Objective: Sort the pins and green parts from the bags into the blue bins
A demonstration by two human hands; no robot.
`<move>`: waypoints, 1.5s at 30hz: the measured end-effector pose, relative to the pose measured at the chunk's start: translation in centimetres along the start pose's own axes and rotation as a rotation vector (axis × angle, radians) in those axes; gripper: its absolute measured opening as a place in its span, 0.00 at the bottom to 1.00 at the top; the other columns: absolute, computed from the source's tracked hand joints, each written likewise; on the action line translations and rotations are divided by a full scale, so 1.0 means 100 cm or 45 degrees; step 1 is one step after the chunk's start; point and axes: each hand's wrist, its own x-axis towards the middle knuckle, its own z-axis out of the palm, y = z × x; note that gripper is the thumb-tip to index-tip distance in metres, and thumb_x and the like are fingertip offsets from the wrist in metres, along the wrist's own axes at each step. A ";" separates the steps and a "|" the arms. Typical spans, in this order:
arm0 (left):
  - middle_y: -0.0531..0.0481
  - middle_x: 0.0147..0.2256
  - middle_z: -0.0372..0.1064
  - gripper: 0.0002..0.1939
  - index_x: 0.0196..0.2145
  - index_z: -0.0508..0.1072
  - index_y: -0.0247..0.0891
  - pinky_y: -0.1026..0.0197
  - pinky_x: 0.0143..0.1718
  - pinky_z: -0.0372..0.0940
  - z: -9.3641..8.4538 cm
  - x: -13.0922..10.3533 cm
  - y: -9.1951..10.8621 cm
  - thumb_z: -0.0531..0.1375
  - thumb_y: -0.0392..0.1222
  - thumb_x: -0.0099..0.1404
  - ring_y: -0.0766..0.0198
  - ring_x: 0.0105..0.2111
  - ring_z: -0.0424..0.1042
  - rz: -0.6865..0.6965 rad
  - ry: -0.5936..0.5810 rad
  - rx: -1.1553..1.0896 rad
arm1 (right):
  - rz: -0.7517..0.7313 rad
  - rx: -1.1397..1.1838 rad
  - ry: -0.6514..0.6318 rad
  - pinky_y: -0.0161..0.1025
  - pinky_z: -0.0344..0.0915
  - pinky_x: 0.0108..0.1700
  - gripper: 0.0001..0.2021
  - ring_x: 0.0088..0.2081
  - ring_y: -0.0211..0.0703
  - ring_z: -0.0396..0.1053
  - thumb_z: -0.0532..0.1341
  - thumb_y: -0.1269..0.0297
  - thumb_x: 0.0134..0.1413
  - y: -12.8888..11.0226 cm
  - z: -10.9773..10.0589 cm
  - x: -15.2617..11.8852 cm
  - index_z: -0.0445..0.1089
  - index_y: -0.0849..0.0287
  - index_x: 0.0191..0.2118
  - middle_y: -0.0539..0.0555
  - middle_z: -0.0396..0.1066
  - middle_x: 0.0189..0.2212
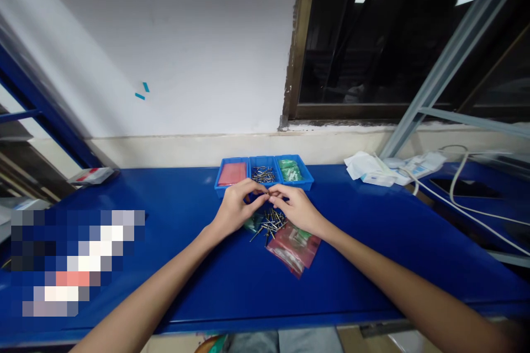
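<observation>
My left hand (240,204) and my right hand (296,207) meet fingertip to fingertip just in front of the blue trays. Both are pinched round something small that I cannot make out. Below them a loose pile of metal rivets (274,222) lies on the blue table. Red plastic bags (292,251) are beside the pile, partly under my right hand, and a green bag (253,223) is at its left. The left tray holds red bags (232,174), the middle one metal pieces (264,175), the right one green bags (291,170).
White packets (372,170) and white cables (455,204) lie at the right of the blue table (186,276). A small box (93,176) sits at the back left. Metal frame posts stand on both sides; a pixelated patch covers the left front.
</observation>
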 end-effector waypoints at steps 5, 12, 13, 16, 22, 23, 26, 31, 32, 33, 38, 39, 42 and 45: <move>0.50 0.35 0.72 0.09 0.44 0.74 0.38 0.64 0.31 0.65 0.002 0.000 -0.002 0.61 0.42 0.68 0.66 0.33 0.70 -0.057 0.051 -0.057 | 0.017 -0.016 0.014 0.34 0.62 0.33 0.06 0.28 0.37 0.68 0.58 0.66 0.62 0.002 0.000 0.000 0.71 0.58 0.34 0.48 0.70 0.25; 0.46 0.42 0.63 0.08 0.45 0.74 0.41 0.60 0.36 0.68 0.003 -0.006 -0.007 0.56 0.41 0.71 0.63 0.39 0.68 0.224 0.100 0.396 | -0.102 -0.216 0.088 0.33 0.58 0.32 0.09 0.27 0.35 0.64 0.57 0.69 0.63 -0.002 0.001 -0.001 0.68 0.59 0.29 0.47 0.67 0.24; 0.46 0.42 0.63 0.08 0.44 0.74 0.41 0.60 0.36 0.68 0.003 -0.007 -0.007 0.56 0.41 0.71 0.63 0.38 0.68 0.236 0.092 0.424 | -0.127 -0.254 0.095 0.33 0.58 0.32 0.10 0.27 0.35 0.64 0.57 0.69 0.63 -0.002 0.001 -0.002 0.67 0.59 0.29 0.47 0.67 0.24; 0.47 0.40 0.66 0.07 0.44 0.72 0.39 0.60 0.38 0.69 0.002 -0.007 -0.006 0.55 0.40 0.72 0.63 0.38 0.69 0.267 -0.001 0.444 | -0.189 -0.369 0.052 0.34 0.57 0.33 0.09 0.28 0.36 0.64 0.57 0.69 0.64 -0.001 0.002 -0.003 0.66 0.59 0.30 0.47 0.67 0.25; 0.44 0.36 0.70 0.08 0.40 0.71 0.34 0.56 0.37 0.68 0.001 -0.006 -0.007 0.53 0.38 0.72 0.59 0.35 0.68 0.353 -0.197 0.597 | -0.210 -0.597 -0.044 0.36 0.59 0.35 0.08 0.32 0.39 0.67 0.57 0.67 0.65 0.000 0.003 -0.006 0.69 0.59 0.34 0.51 0.70 0.31; 0.44 0.36 0.70 0.08 0.39 0.71 0.34 0.56 0.36 0.68 0.001 -0.006 -0.007 0.53 0.39 0.72 0.59 0.35 0.67 0.340 -0.195 0.597 | -0.200 -0.611 -0.046 0.36 0.60 0.36 0.07 0.33 0.39 0.67 0.57 0.66 0.65 0.000 0.003 -0.007 0.69 0.59 0.35 0.51 0.71 0.32; 0.45 0.36 0.72 0.07 0.41 0.71 0.36 0.57 0.37 0.68 -0.001 -0.006 -0.007 0.54 0.38 0.71 0.61 0.35 0.70 0.224 -0.143 0.470 | -0.174 -0.616 -0.030 0.37 0.63 0.39 0.06 0.37 0.41 0.69 0.56 0.66 0.66 0.001 0.004 -0.007 0.70 0.58 0.41 0.54 0.72 0.38; 0.51 0.35 0.75 0.04 0.40 0.72 0.37 0.63 0.35 0.67 0.002 -0.004 -0.001 0.58 0.37 0.67 0.66 0.32 0.73 0.006 -0.065 0.049 | -0.195 -0.559 0.021 0.42 0.65 0.48 0.10 0.45 0.45 0.70 0.55 0.68 0.66 0.009 0.005 -0.005 0.69 0.58 0.49 0.57 0.72 0.44; 0.51 0.34 0.75 0.04 0.39 0.72 0.37 0.64 0.33 0.67 0.003 -0.003 0.001 0.58 0.37 0.67 0.66 0.32 0.73 -0.021 -0.060 -0.008 | -0.190 -0.547 0.021 0.42 0.65 0.48 0.09 0.45 0.45 0.70 0.55 0.67 0.66 0.010 0.006 -0.005 0.70 0.58 0.48 0.57 0.72 0.43; 0.52 0.34 0.76 0.04 0.39 0.72 0.37 0.65 0.33 0.66 0.004 -0.003 0.002 0.58 0.38 0.67 0.66 0.32 0.74 -0.042 -0.060 -0.055 | -0.183 -0.535 0.021 0.41 0.66 0.47 0.08 0.43 0.45 0.70 0.55 0.67 0.66 0.011 0.005 -0.005 0.70 0.58 0.47 0.56 0.73 0.42; 0.52 0.34 0.75 0.07 0.41 0.74 0.37 0.65 0.31 0.65 0.004 -0.001 0.002 0.58 0.40 0.69 0.67 0.31 0.73 -0.064 -0.033 -0.070 | -0.230 -0.538 0.043 0.40 0.65 0.45 0.09 0.41 0.43 0.70 0.54 0.67 0.67 0.008 -0.002 -0.003 0.72 0.57 0.42 0.54 0.73 0.38; 0.51 0.34 0.75 0.08 0.44 0.73 0.38 0.65 0.31 0.66 0.004 -0.001 0.001 0.58 0.41 0.69 0.66 0.32 0.73 -0.064 0.006 -0.038 | -0.260 -0.573 0.052 0.40 0.65 0.46 0.10 0.42 0.44 0.70 0.53 0.67 0.68 0.008 -0.004 0.000 0.72 0.57 0.43 0.55 0.73 0.38; 0.49 0.36 0.73 0.12 0.49 0.70 0.37 0.64 0.31 0.66 -0.001 0.000 -0.004 0.57 0.41 0.70 0.65 0.33 0.72 -0.076 0.133 0.090 | -0.324 -0.745 0.093 0.43 0.64 0.49 0.13 0.45 0.47 0.69 0.51 0.66 0.69 0.011 -0.012 0.020 0.74 0.58 0.44 0.57 0.73 0.40; 0.48 0.36 0.71 0.10 0.47 0.69 0.35 0.61 0.35 0.67 -0.005 0.000 -0.009 0.55 0.39 0.70 0.64 0.33 0.71 -0.054 0.161 0.223 | -0.290 -0.932 0.052 0.45 0.64 0.49 0.13 0.46 0.50 0.67 0.52 0.66 0.68 0.013 -0.017 0.045 0.75 0.61 0.44 0.60 0.73 0.40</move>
